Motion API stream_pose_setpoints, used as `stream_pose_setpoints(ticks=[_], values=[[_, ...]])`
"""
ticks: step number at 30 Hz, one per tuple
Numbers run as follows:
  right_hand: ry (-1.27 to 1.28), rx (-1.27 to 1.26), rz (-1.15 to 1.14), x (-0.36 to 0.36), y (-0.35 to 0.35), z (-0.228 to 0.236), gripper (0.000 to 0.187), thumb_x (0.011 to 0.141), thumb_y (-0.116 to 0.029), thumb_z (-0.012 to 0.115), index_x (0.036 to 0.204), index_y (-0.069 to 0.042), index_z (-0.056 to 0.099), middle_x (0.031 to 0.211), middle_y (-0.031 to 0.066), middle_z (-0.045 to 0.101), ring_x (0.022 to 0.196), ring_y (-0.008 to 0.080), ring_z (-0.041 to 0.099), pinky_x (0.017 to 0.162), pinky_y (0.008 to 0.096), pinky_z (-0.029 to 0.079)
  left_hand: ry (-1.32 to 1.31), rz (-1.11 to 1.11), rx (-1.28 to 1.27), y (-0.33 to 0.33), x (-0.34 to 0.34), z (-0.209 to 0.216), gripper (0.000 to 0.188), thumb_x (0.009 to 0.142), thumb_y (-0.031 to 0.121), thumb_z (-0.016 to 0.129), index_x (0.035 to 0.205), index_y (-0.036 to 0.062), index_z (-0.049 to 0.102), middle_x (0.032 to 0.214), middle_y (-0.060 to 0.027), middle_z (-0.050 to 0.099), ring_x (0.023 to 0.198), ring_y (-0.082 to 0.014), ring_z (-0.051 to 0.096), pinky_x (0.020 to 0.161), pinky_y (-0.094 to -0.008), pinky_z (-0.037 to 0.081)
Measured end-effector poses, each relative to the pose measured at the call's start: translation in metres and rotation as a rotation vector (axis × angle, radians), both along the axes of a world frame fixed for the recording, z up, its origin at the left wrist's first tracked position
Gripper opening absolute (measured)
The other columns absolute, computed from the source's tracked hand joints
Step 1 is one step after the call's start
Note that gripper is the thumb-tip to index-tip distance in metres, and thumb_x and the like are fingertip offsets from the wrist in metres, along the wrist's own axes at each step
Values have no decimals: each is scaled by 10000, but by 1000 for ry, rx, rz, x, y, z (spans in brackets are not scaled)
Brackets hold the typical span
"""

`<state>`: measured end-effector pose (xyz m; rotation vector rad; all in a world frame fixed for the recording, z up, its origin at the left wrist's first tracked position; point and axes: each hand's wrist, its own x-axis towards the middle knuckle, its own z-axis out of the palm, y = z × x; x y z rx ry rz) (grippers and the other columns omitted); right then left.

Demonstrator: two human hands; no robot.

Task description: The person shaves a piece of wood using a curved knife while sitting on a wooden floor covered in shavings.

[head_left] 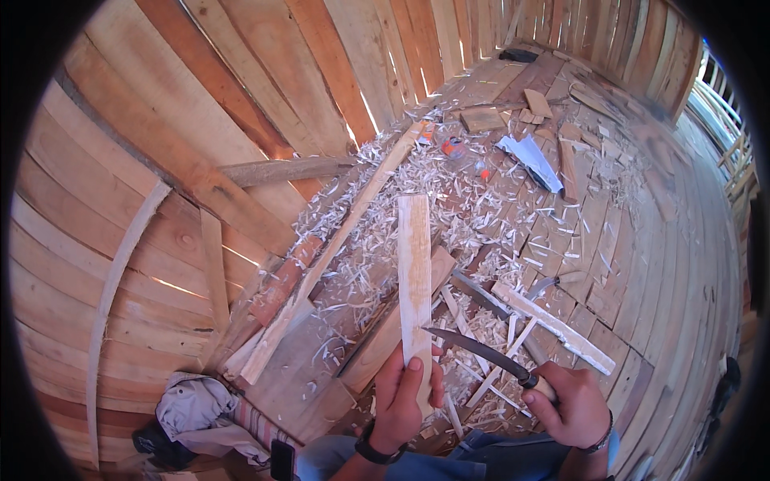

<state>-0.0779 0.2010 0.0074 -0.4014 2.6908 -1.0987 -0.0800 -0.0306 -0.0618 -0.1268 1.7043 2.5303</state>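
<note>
Board: the pale flat board [415, 264] stands in front of the person's lap, its long side pointing away and its lower end in the left hand [401, 397].
Left grip: closed on the board, thumb on the near face and fingers curled round behind; holding it by the end probably leaves the rest of the face free.
Knife: the curved knife [485, 349] points leftward, its tip overlapping the board just above the left fingers; I cannot tell whether it touches the wood.
Right grip: closed round the pale handle, blade clear of the fist, likely for firm control of the edge.
Lap: 2 legs in blue trousers [469, 458] lie beneath the hands; working close to the body presumably steadies the arms.
Beyond the hands: a thick wooden block [389, 341], a pale stick [553, 327] and another curved blade [541, 286] lie near, perhaps for easy reach.
Shavings: curled wood shavings [373, 240] cover much of the plank floor [674, 248], thickest ahead of the person.
Wall side: 1 long pole [345, 232] lies along the plank wall [241, 48], seemingly out of the way; a crumpled cloth [192, 409] sits at lower left.
</note>
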Motion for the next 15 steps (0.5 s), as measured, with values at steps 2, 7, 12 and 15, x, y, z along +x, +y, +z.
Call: stream_pose_setpoints(ticks=[2,7,12,15], values=[[-17,9,1,1,2,-1,267,853,-274,686,938,-32,611,594,148,573,590,364,616,538,416,472,10,5,-23,1,1,-1,306,1035,207,347,1141,-39,494,701,-63,539,539,-97,496,522,-231,416],[-17,30,-16,2,0,0,276,855,-275,686,947,-27,609,597,159,580,602,370,621,545,417,479,20,6,-58,3,0,-2,300,1036,212,350,1141,-23,503,671,-50,531,534,-86,487,517,-231,404],[18,81,-72,7,-7,-1,280,862,-281,681,941,-25,599,590,163,576,602,375,623,544,422,482,78,35,-255,4,0,-8,281,1033,217,380,1122,-18,506,643,-35,509,501,-78,474,473,-221,400],[93,147,-81,15,-15,-4,223,850,-215,663,891,-5,601,546,157,552,543,370,601,522,398,463,121,95,-465,6,1,-13,269,1034,207,382,1108,-18,509,612,-10,483,480,-50,434,449,-208,363]])
